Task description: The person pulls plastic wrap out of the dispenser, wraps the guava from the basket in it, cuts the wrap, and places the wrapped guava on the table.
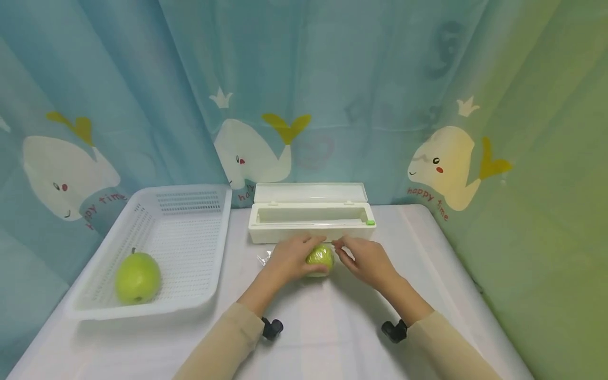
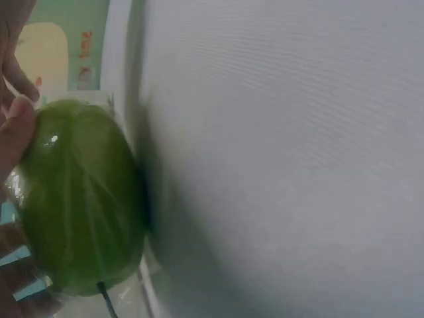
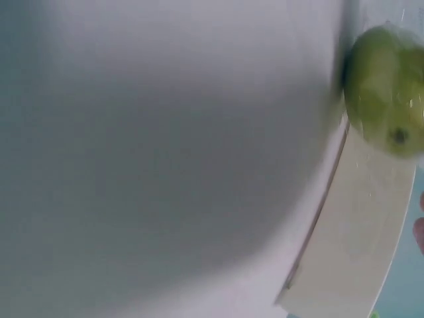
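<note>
A green pear in clear plastic wrap sits on the table in front of the white box. My left hand grips it from the left, with the thumb on the near side and fingers over the far side. In the left wrist view the wrapped pear shows creased, shiny film and a dark stem at the bottom. Just right of the pear is my right hand, its fingers loosely bent and the thumb apart from them. The right wrist view shows the pear with only fingertips at the edge.
A long white cling film box stands behind the hands, lid raised, with a green slider at its right end. On the left, a white plastic basket holds another green pear. Loose film lies by the left hand. A curtain surrounds the table.
</note>
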